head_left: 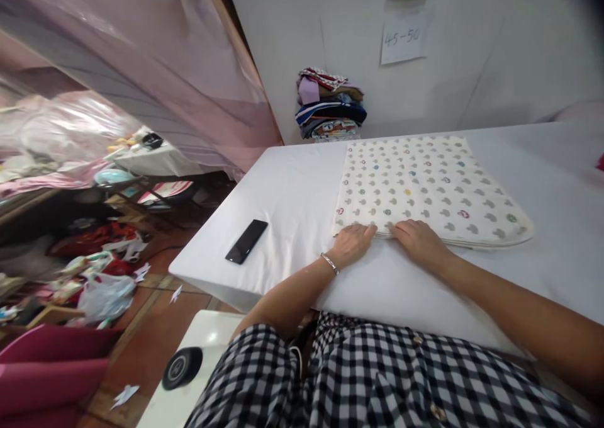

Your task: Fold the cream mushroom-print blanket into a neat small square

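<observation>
A cream blanket (415, 182) with a print of small grey and coloured mushrooms lies folded flat in several layers on the white-covered table (302, 182). Its layered edge faces me, and the near right corner is rounded. At the left part of that edge, my left hand (353, 244), with a silver bracelet at the wrist, has its fingers closed on the blanket. Just to its right, my right hand (418, 240) grips the same edge, fingertips on top. Parts of the fingers on both hands are hidden.
A black phone (246, 241) lies on the table's left side. Folded clothes (330, 107) are stacked beyond the far edge, against the wall. A round black object (182, 368) rests on a white surface at lower left. Plastic bags (106, 296) and clutter fill the floor at left.
</observation>
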A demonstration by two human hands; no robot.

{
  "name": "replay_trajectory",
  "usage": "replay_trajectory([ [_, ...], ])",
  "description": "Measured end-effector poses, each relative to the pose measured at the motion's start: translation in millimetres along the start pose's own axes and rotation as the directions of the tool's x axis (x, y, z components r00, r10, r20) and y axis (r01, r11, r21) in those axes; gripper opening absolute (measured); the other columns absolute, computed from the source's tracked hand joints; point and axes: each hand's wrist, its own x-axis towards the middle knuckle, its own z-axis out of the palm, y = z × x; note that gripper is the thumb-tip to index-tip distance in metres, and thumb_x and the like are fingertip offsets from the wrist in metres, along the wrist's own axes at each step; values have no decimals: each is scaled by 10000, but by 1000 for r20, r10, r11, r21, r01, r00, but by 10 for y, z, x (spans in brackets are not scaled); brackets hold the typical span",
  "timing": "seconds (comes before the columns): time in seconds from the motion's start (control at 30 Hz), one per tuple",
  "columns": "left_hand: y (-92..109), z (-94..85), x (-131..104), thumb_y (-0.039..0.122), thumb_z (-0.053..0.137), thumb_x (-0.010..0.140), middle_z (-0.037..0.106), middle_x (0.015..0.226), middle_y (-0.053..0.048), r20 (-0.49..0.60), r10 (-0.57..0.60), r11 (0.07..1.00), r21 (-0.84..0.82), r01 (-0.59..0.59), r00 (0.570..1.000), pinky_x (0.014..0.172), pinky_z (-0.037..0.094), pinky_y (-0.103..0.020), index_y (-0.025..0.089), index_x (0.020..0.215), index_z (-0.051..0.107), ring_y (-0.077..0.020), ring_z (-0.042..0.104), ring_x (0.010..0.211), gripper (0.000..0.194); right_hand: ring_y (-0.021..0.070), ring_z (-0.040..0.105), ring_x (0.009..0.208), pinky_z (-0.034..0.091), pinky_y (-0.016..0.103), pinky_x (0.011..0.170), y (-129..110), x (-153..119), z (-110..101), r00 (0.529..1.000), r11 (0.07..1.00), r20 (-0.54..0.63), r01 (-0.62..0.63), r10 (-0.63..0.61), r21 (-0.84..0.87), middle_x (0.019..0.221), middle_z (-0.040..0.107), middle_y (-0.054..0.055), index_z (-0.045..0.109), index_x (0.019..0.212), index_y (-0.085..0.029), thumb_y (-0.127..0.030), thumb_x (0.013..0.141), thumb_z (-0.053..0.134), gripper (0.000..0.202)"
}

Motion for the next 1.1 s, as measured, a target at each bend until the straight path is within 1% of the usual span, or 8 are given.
replay_trajectory([
  [0.23,0,9,-8,81,417,887,617,937,-68,24,-91,995,31,91,996,744,431,-345,182,926,566,-219,547,929,184,208,536,736,377,317,620,37,-36,60,1000,999,7,26,-27,44,843,620,93,644,1012,-152,-152,925,357,300],
  [0.37,-215,-53,-88,45,446,846,627,901,-69,25,-141,989,47,140,990,771,431,-368,189,875,581,-224,543,917,200,215,544,779,393,321,652,50,-48,81,999,999,3,37,-37,23,889,625,98,638,1034,-141,-146,924,368,292],
  [0.47,-445,-135,-267,22,458,816,647,904,-68,22,-256,966,40,255,966,770,446,-378,195,866,606,-228,555,921,233,221,548,787,398,326,654,46,-42,107,999,999,-1,43,-43,10,904,626,105,639,1031,-138,-127,913,370,294],
  [0.57,-598,-230,-481,22,462,798,662,950,-67,-5,-448,894,-23,448,894,760,468,-364,194,914,632,-219,575,912,268,218,543,779,399,325,657,44,-29,124,998,998,7,67,-67,12,900,621,106,643,990,-141,-103,898,368,292],
  [0.7,-572,-340,-599,173,532,831,668,877,-37,5,-646,744,-217,632,763,724,483,-318,210,866,651,-185,601,816,129,213,541,762,389,319,642,46,-4,124,996,996,16,88,-88,11,903,619,107,641,989,-156,-106,891,375,288],
  [0.87,-407,-390,-421,473,582,811,650,749,-17,204,-711,596,-333,731,673,606,437,-283,211,642,602,-169,589,694,312,212,540,767,389,318,649,40,5,109,996,996,2,88,-88,0,902,623,103,638,1019,-155,-107,880,389,289],
  [0.97,-402,-408,-301,392,602,780,635,691,-4,294,-720,541,-329,774,628,566,392,-258,200,607,566,-152,567,654,261,208,535,780,388,310,654,33,-1,95,996,996,12,85,-85,-6,913,618,101,638,1035,-147,-107,892,380,297],
  [1.1,-496,-461,-218,297,563,773,636,689,2,326,-768,410,-413,813,552,552,372,-226,190,661,573,-128,562,642,156,211,529,800,386,310,673,24,0,87,996,996,15,89,-89,-12,926,612,102,633,1080,-132,-121,909,391,297],
])
